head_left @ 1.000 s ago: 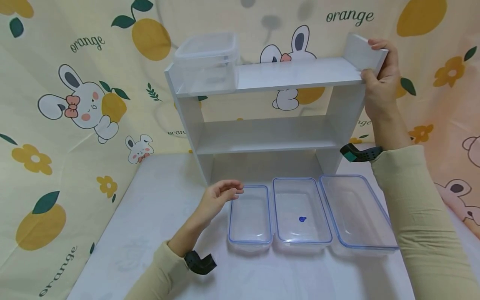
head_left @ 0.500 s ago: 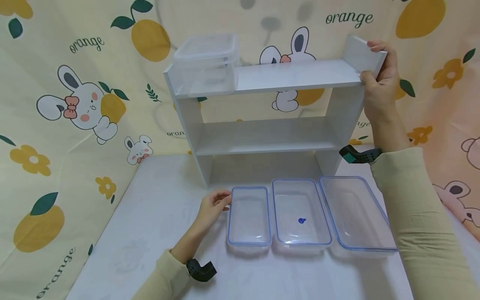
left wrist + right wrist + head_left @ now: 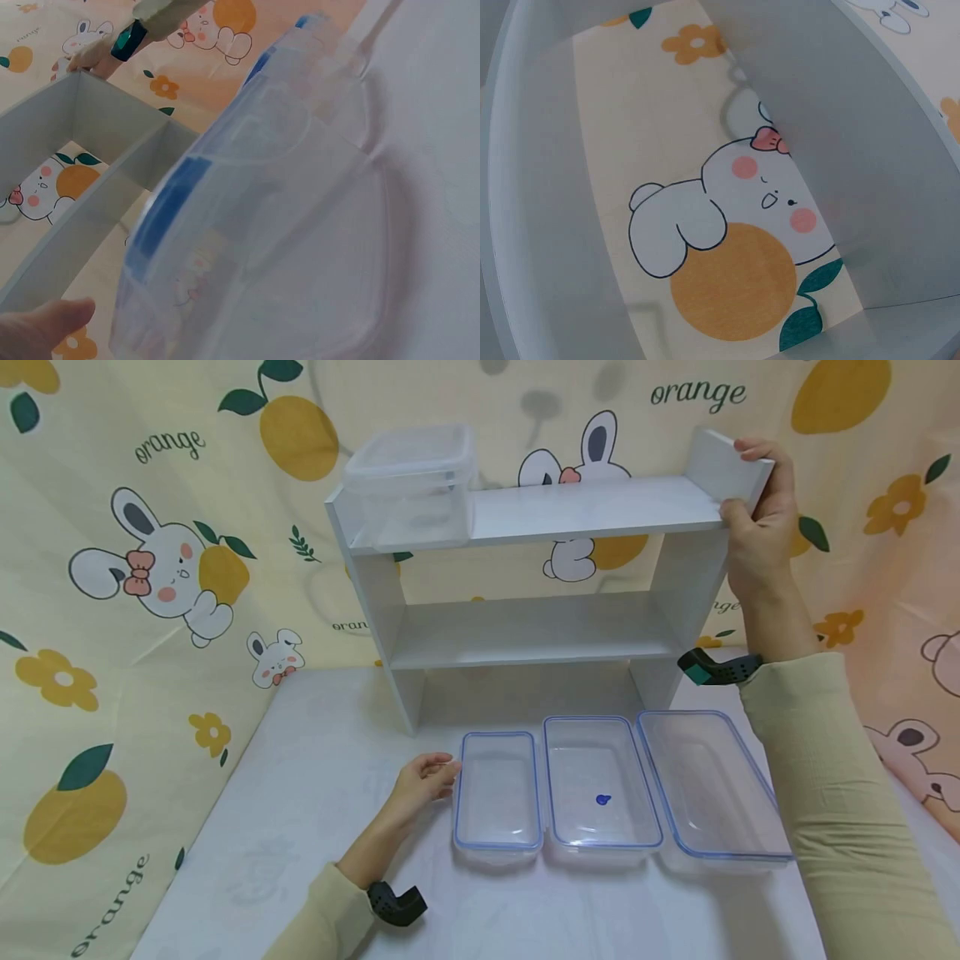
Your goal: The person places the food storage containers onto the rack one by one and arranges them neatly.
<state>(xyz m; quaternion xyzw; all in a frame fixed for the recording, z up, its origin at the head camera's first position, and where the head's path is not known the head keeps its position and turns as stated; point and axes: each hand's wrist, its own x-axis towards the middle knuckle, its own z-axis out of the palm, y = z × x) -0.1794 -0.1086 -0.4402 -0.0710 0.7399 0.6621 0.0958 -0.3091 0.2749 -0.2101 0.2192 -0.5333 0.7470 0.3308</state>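
My right hand (image 3: 761,522) grips the upper right side panel of a white shelf unit (image 3: 525,631), thumb in front and fingers over the top edge. On the table, my left hand (image 3: 422,787) is beside the left edge of the smallest clear food container (image 3: 498,793), fingers loosely bent with nothing held. Whether the fingertips touch the container cannot be told. In the left wrist view its thumb (image 3: 60,319) shows apart from the container's wall (image 3: 300,255). The right wrist view shows the shelf's inner boards (image 3: 840,150), with the hand out of sight.
Two larger blue-rimmed clear containers, a middle one (image 3: 603,785) and a right one (image 3: 716,785), stand in the same row on the white table (image 3: 285,843). A lidded clear container (image 3: 412,485) sits on the shelf's top left. A patterned cloth (image 3: 172,693) hangs behind.
My left hand has moved left and towards me, from the far left corner of the smallest container to beside its left edge. The right hand keeps its hold on the shelf.
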